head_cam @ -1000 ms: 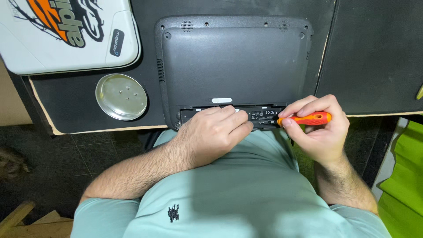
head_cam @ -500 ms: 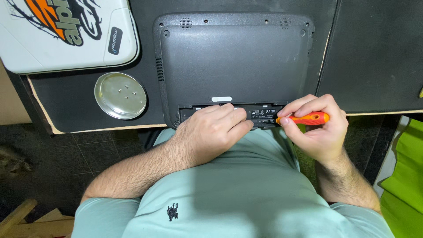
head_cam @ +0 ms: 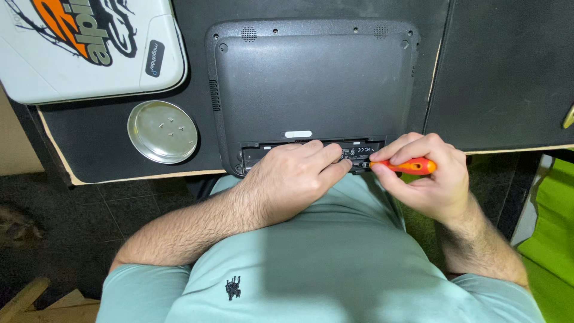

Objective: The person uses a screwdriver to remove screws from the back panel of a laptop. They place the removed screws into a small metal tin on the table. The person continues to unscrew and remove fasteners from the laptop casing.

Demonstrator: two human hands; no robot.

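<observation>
Head view, round metal dish [head_cam: 143, 143] holding small screws [head_cam: 171, 123]

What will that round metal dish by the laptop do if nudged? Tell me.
The round metal dish looks thin and shallow, so probably light and apt to slide on the black mat. Its flat base makes tipping unlikely. The small screws lying loose inside would likely skitter.

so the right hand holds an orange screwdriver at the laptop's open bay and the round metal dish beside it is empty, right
Not quite: in the head view the round metal dish holds a few small screws. The rest stands: the right hand holds the orange screwdriver at the laptop.
</observation>
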